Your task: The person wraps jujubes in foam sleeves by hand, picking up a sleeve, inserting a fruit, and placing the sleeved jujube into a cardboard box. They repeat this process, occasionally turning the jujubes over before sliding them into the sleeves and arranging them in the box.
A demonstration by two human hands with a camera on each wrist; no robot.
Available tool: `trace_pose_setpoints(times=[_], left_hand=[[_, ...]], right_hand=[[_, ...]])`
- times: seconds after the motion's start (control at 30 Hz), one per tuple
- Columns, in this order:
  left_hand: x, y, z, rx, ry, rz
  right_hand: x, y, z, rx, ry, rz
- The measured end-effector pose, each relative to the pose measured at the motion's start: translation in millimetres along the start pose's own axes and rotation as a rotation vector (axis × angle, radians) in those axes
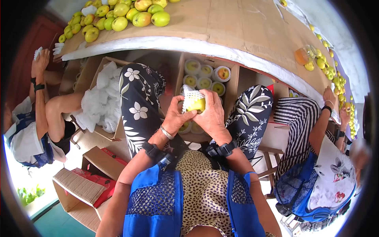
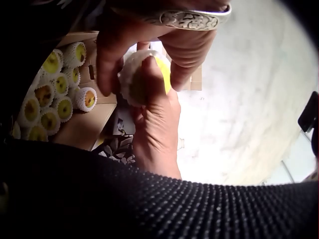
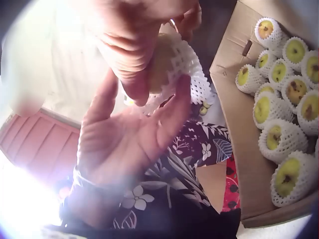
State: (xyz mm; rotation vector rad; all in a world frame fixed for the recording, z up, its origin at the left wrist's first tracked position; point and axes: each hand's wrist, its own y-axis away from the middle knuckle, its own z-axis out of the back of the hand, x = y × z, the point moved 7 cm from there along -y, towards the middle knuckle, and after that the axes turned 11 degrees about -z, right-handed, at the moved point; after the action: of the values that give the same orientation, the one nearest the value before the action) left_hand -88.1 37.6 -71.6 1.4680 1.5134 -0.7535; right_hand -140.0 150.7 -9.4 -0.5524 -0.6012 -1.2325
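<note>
Over the box, between the knees, both hands hold one yellow-green, apple-like fruit (image 1: 196, 105) partly covered by a white foam net sleeve (image 1: 191, 93). My left hand (image 1: 177, 112) grips it from the left, thumb across the near side. From the right, my right hand (image 1: 213, 114) curls its fingers over the top and side. The right wrist view shows the netting (image 3: 192, 67) around one end of the fruit, with the left thumb against it. In the left wrist view, the right thumb lies along the fruit (image 2: 163, 72) and the left fingers straddle it.
Below stands a cardboard box (image 1: 233, 79) with rows of net-sleeved fruit (image 1: 205, 83). Left of the knees, another box holds piled foam nets (image 1: 103, 98). Ahead, a cardboard-covered table (image 1: 221, 23) bears a fruit heap (image 1: 118, 15). People sit on both sides.
</note>
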Motion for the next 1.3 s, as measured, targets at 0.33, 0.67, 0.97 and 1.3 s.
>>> trace_pose_setpoints(times=[0.33, 0.67, 0.97, 1.3], left_hand=[[-19, 2, -8, 0.053, 0.010, 0.022], [-13, 0, -8, 0.062, 0.010, 0.017], [-9, 3, -8, 0.013, 0.162, 0.132], [-11, 3, -3, -0.029, 0.116, 0.017]], right_hand=[[-42, -4, -11, 0.275, -0.839, -0.278], [-29, -5, 5, 0.030, -0.629, -0.139], [-30, -6, -2, 0.058, -0.675, -0.174], [-6, 1, 10, 0.036, -0.532, 0.032]])
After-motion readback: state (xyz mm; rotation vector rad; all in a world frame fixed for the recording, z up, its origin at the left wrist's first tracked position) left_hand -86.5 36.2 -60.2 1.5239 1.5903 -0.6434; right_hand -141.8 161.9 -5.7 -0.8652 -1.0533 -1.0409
